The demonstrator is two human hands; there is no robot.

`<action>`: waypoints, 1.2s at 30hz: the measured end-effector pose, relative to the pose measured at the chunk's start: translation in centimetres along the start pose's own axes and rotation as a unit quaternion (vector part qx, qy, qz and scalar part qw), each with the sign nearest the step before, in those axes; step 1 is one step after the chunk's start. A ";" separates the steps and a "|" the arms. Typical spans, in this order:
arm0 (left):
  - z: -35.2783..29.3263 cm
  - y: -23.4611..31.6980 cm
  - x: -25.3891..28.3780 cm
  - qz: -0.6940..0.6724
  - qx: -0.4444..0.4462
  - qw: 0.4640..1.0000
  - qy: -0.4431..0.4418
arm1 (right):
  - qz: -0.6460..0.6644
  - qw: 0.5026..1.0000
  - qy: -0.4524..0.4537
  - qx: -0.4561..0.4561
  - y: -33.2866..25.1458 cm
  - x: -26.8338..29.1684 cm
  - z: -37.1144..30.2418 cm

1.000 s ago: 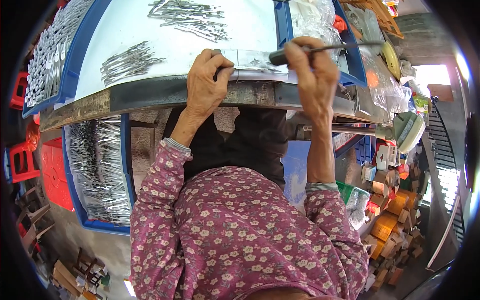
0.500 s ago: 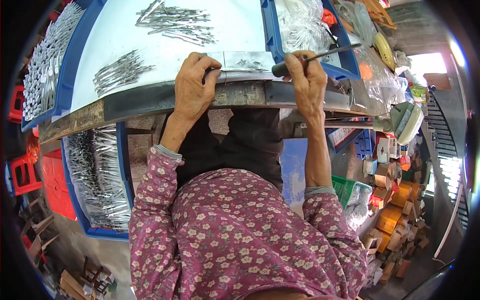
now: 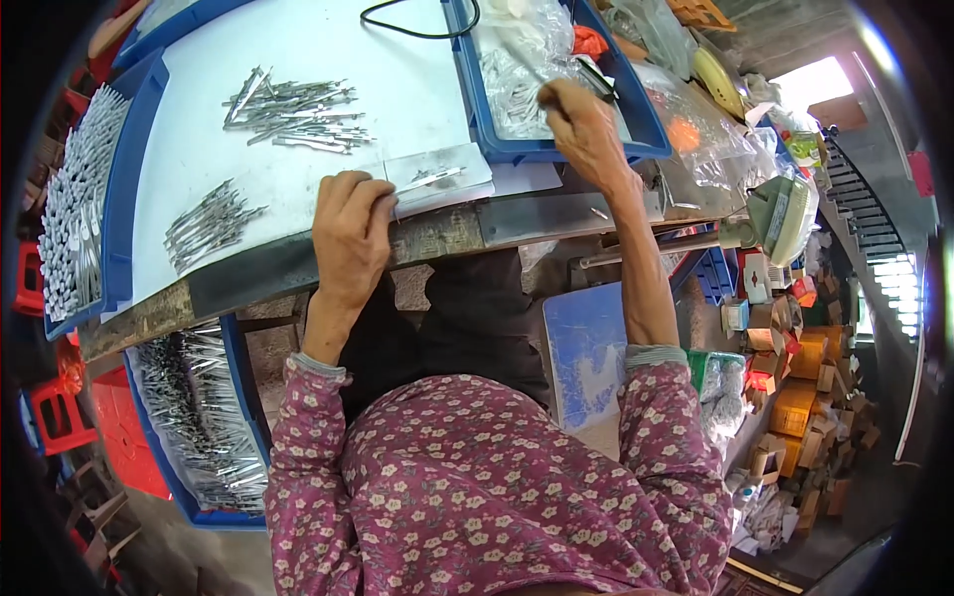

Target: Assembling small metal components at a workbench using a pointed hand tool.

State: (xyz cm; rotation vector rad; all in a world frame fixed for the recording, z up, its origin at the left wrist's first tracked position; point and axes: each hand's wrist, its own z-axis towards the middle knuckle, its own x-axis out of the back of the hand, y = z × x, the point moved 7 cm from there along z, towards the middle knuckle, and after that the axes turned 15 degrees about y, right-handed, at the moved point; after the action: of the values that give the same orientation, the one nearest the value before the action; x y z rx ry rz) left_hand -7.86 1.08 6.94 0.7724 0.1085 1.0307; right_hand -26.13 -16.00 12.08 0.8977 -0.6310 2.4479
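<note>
Left hand [image 3: 350, 233]: you are pressing it flat, holding nothing, on the bench [image 3: 298, 263] edge, pinning the white sheet [image 3: 328, 60].
Loose pin [image 3: 429, 179]: lying just beside your fingertips.
Right hand [image 3: 586, 129]: you are reaching into the blue tray [image 3: 556, 151], grip clenched on a dark tool [image 3: 593, 77].

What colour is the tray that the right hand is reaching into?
Blue. The tray under the right hand has blue walls, seen clearly in the head view.
</note>
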 end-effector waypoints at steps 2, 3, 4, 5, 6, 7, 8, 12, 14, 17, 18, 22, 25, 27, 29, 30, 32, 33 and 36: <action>0.3 -0.4 1.4 -0.002 0.029 0.999 0.030 | -0.015 0.999 -0.042 -0.018 1.1 -1.9 0.4; 0.1 -0.9 2.1 0.008 0.043 0.998 0.034 | -0.026 0.998 -0.054 -0.006 1.4 -2.8 0.4; 0.0 -1.5 2.9 0.017 0.058 0.997 0.037 | -0.037 0.997 -0.066 0.007 1.9 -3.7 0.5; -0.2 -1.9 3.8 0.029 0.072 0.996 0.048 | -0.055 0.994 -0.090 0.014 2.1 -4.7 0.7; -0.1 -2.2 4.7 0.049 0.066 0.995 0.050 | -0.053 0.994 -0.090 0.015 2.3 -4.9 0.7; 0.0 -2.5 5.5 0.070 0.060 0.994 0.053 | -0.070 0.992 -0.108 -0.009 2.9 -5.3 0.5; -0.2 -3.2 6.5 0.079 0.081 0.992 0.057 | -0.083 0.988 -0.127 -0.031 3.0 -5.8 0.4; -1.1 -4.5 10.4 0.137 0.093 0.981 0.098 | -0.097 0.991 -0.093 -0.026 2.8 -6.9 0.5; -1.7 -5.7 11.8 0.163 0.097 0.977 0.100 | -0.080 0.993 -0.078 -0.032 3.6 -7.4 0.7; -1.9 -6.3 13.1 0.184 0.077 0.972 0.126 | -0.073 0.996 -0.053 -0.010 4.4 -7.2 0.9; -2.0 -6.6 13.6 0.191 0.081 0.970 0.126 | -0.096 0.993 -0.066 -0.014 4.4 -7.2 0.9; -2.6 -7.5 16.0 0.225 0.068 0.960 0.151 | -0.135 0.988 -0.067 -0.012 4.1 -7.9 1.0; -2.7 -8.6 17.4 0.259 0.078 0.950 0.154 | -0.127 0.989 -0.074 -0.032 4.6 -7.8 1.2; -2.5 -9.5 18.1 0.264 0.085 0.948 0.158 | -0.131 0.986 -0.086 -0.057 4.3 -7.6 1.3; -2.0 -10.1 18.4 0.274 0.087 0.945 0.155 | -0.125 0.987 -0.083 -0.065 4.3 -7.6 1.2; -1.6 -10.4 18.3 0.284 0.080 0.944 0.145 | -0.120 0.987 -0.079 -0.076 4.4 -7.5 1.2; -0.8 -11.2 18.3 0.294 0.075 0.943 0.135 | -0.109 0.986 -0.089 -0.085 4.7 -7.1 1.2; -0.5 -11.6 18.2 0.298 0.068 0.943 0.128 | -0.096 0.986 -0.098 -0.094 4.9 -7.1 1.1; 0.2 -12.8 18.1 0.299 0.060 0.946 0.112 | -0.074 0.979 -0.144 -0.123 5.8 -7.0 1.1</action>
State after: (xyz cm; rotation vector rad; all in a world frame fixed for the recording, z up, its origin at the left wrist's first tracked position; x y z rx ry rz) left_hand 11.22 11.90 3.94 0.8154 0.1375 1.7031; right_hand -24.08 -22.96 6.55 1.1588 -0.9116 2.0700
